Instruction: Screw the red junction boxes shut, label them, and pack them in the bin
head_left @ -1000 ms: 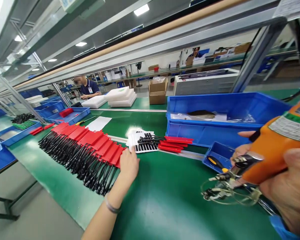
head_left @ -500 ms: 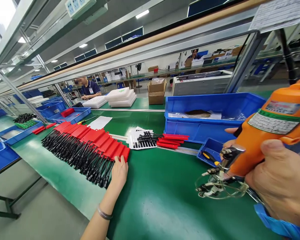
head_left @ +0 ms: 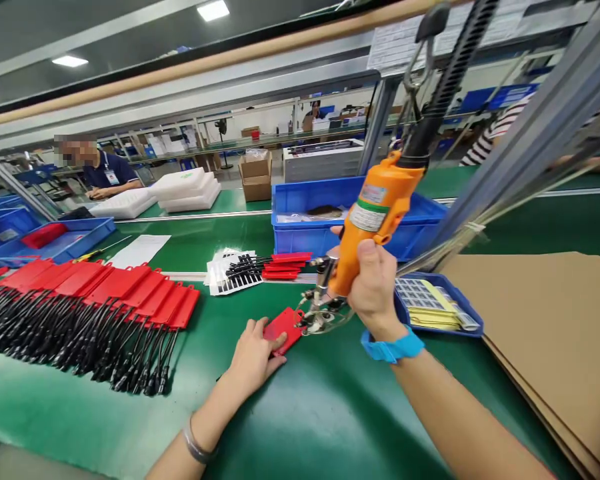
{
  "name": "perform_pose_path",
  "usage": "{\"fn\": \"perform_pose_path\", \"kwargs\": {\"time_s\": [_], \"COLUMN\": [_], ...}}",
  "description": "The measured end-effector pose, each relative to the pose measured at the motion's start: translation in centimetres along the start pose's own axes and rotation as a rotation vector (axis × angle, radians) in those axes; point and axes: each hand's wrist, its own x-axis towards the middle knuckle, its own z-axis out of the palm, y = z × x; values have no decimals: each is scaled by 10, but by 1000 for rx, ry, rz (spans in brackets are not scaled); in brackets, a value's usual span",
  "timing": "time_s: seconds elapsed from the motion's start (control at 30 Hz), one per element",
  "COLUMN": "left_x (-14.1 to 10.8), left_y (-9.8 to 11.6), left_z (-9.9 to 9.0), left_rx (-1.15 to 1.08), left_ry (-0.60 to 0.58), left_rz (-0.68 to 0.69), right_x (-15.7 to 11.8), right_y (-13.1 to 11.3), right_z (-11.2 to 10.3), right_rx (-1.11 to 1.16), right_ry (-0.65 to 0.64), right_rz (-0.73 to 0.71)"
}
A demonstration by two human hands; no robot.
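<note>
Pinches case (head_left: 285,323), flat on bench (head_left: 330,413) right of case row (head_left: 135,290), in left hand (head_left: 253,359), apparently to prevent rotation, and clasps driver (head_left: 369,215), likewise right of case row, in right hand (head_left: 375,283), presumably for tip alignment.

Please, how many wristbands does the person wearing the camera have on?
2: a grey bracelet on the wrist of the left hand, which holds a red piece, and a blue band on the wrist of the right hand, which grips the orange tool.
</note>
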Motion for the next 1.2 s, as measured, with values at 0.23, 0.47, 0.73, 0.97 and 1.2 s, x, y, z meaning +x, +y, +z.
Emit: {"fn": "perform_pose_path", "kwargs": {"time_s": [0.23,0.47,0.73,0.97,1.2], "left_x": [-3,-3,-3,-3,12], "left_y": [-8,-1,-1,-4,-5], "left_z": [8,10,11,12,10], "left_rx": [-56,7,13,-24,-41], "left_ry": [31,34,25,21,40], "left_rz": [20,18,15,14,287], "right_x": [-8,-16,-30,-40,4], "right_y": [13,27,32,32,-25], "right_z": [19,22,25,24,22], "right_rx": [20,-30,-71,-49,-37], "right_ry": [-38,-15,-39,-67,30], "right_rz": [-14,-48,-85,-106,-198]}}
